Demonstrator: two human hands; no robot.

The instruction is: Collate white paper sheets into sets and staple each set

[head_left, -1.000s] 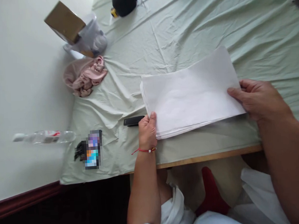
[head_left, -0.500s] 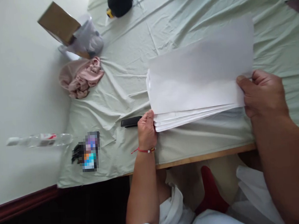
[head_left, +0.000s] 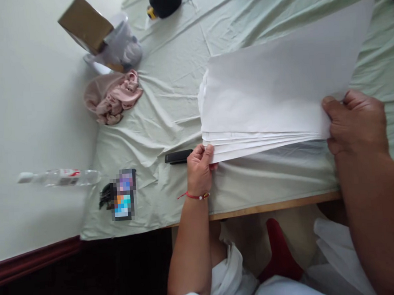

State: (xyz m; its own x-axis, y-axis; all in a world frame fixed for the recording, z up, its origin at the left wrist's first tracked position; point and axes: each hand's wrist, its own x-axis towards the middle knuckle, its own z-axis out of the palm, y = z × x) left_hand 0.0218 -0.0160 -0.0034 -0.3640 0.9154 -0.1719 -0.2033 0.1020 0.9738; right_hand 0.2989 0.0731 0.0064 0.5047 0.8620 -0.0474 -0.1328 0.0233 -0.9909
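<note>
The single head-worn camera looks forward and down from above the lap (head_left: 275,289), fairly near the left hand (head_left: 200,167), right hand (head_left: 357,120) and counter (head_left: 167,100), catching the wall (head_left: 24,109) at left.

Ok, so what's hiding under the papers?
Pale green cloth shows beneath the papers, along their lower edge. A fingertip of the left hand peeks out under their corner. The papers cover whatever is under their middle, so I can't tell.

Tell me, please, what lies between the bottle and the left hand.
In the head view, a small dark bundle, a pixelated rectangular item and, nearest the left hand, a black oblong object lie on the green cloth.
</note>
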